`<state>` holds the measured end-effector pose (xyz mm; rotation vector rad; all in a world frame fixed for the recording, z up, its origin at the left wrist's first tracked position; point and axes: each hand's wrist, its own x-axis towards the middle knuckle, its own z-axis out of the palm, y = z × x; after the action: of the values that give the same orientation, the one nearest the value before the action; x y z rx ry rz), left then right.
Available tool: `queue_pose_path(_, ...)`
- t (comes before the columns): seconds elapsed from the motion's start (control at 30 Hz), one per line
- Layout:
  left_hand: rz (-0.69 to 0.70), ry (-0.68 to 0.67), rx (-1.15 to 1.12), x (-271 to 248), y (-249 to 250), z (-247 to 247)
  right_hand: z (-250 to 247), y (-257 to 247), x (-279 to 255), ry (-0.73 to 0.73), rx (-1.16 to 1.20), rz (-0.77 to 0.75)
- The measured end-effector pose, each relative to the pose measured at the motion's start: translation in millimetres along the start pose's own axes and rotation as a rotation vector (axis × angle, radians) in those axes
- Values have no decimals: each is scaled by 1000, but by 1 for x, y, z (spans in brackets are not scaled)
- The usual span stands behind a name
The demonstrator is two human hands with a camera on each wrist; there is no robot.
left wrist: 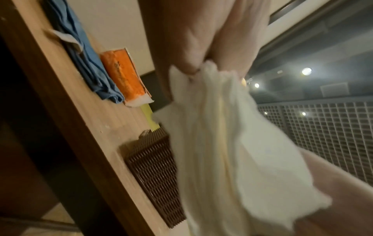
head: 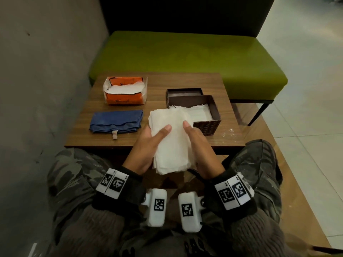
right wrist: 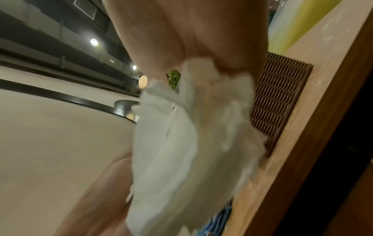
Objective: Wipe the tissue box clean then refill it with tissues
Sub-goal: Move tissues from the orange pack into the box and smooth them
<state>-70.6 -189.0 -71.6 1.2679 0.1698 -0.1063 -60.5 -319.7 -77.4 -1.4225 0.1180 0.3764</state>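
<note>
Both my hands hold a thick stack of white tissues (head: 172, 140) above the near edge of the wooden table (head: 81, 130). My left hand (head: 148, 143) grips its left side, thumb on top. My right hand (head: 196, 143) grips the right side the same way. The stack (left wrist: 228, 143) hangs blurred in the left wrist view and the stack (right wrist: 187, 143) fills the right wrist view. Just beyond it stands the brown woven tissue box (head: 207, 125), open on top, with white tissues (head: 200, 113) lying inside. Its dark lid (head: 184, 92) lies behind it.
An orange tissue pack (head: 124, 90), torn open on top, sits at the table's far left. A folded blue cloth (head: 116, 121) lies in front of it. A green bench (head: 185, 54) stands behind the table. White crumbs (head: 229, 133) speckle the right part of the table.
</note>
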Motion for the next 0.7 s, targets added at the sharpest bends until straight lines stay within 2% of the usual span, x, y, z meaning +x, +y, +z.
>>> queue_pose_path(0.1,-23,-75,83,-1,2,-2,-6,-4,-2,-84,-113,-2)
queue_pose_path(0.2,-34,-123,96,1,7,-8,-16,-9,-1,-87,-231,-34)
queue_pose_path(0.27,-35,-160,107,3,9,-14,-23,-12,1,-41,-200,-67)
queue_pose_path(0.43,-213,-309,172,0,-5,-23,-30,-19,3,83,8,-160)
queue_pose_path(0.5,-190,-261,163,-1,-8,-20,-28,-20,1,66,42,-158)
queue_pose_path(0.6,-145,-92,39,1,-8,-20,-31,-19,-2,39,91,-150)
queue_pose_path(0.7,-137,-57,32,6,-2,-27,-44,-23,1,59,144,-112)
